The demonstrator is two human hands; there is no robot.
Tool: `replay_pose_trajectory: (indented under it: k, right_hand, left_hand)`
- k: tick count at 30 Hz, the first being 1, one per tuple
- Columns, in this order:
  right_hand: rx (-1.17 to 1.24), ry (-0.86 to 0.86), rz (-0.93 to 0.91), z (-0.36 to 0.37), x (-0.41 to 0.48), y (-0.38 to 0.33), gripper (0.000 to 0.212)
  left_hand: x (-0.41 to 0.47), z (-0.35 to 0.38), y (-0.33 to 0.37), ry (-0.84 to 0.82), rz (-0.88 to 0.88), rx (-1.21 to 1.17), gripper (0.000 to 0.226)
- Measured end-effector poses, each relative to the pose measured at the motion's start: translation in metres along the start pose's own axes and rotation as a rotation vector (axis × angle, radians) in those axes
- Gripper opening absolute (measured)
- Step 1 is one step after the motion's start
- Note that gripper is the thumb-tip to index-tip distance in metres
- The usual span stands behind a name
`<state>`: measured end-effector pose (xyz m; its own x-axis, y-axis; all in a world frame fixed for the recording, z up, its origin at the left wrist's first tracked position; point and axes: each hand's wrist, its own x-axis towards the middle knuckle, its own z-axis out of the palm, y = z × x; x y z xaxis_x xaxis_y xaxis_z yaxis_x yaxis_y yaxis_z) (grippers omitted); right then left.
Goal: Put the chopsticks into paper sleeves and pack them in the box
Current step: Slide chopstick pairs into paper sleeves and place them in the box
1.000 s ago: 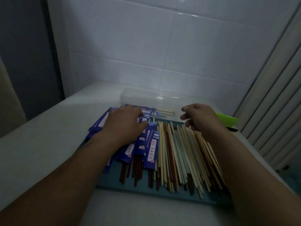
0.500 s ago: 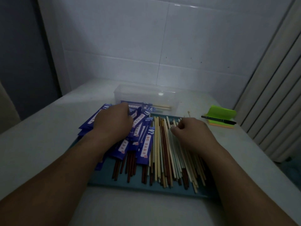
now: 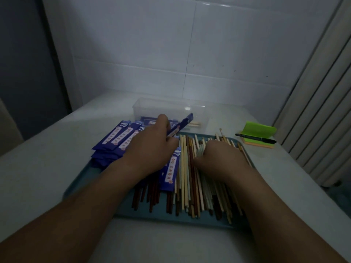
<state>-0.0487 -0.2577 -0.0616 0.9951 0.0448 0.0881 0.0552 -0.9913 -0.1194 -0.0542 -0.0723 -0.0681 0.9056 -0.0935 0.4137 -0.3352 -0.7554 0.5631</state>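
Dim, bluish light over a white desk point(image 3: 38, 168). On its near part, a teal tray point(image 3: 79, 184), the right half heaped with loose chopsticks point(image 3: 183, 168) in pale, brown and greenish tones, all lying lengthwise. On the left half, a pile of blue paper sleeves point(image 3: 115, 137), spilling past the tray's far left corner onto the desk. Below the pile, sleeved chopsticks point(image 3: 169, 171) with dark ends poking out toward the near rim.

Left hand point(image 3: 152, 149) over that pile, fingers point(image 3: 163, 120) curled and pinching a single blue sleeve point(image 3: 180, 127), lifted off the heap and tilted up to the right, far end in front of the box's near wall.

Right hand point(image 3: 222, 158) knuckles-up on the loose chopsticks, fingers tucked under. Possibly closed round a stick, but too dark and hidden to tell.

Just behind the tray, a clear plastic box point(image 3: 171, 107), a few sleeved pairs point(image 3: 150, 121) lying flat inside.

Right of the tray, green sticky notes point(image 3: 260, 129) with a black pen point(image 3: 256, 138) across them.
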Motion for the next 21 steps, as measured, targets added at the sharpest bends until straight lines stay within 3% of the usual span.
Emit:
replay_pose_trajectory:
  k: [7, 10, 13, 21]
  right_hand:
    - [-0.091, 0.001, -0.026, 0.001, -0.003, -0.008, 0.031]
    - [-0.076, 0.018, -0.045, 0.003, -0.001, -0.013, 0.032]
    - [-0.08, 0.02, -0.061, 0.003, -0.002, -0.015, 0.018]
    - [-0.136, -0.021, -0.085, -0.002, 0.0, -0.015, 0.021]
  left_hand:
    - [-0.003, 0.009, -0.003, -0.14, 0.034, 0.091, 0.008]
    - [-0.001, 0.01, -0.004, -0.147, 0.045, 0.112, 0.007]
    - [-0.003, 0.011, -0.004, -0.145, 0.057, 0.118, 0.006]
    - [-0.003, 0.012, -0.004, -0.162, 0.068, 0.084, 0.006]
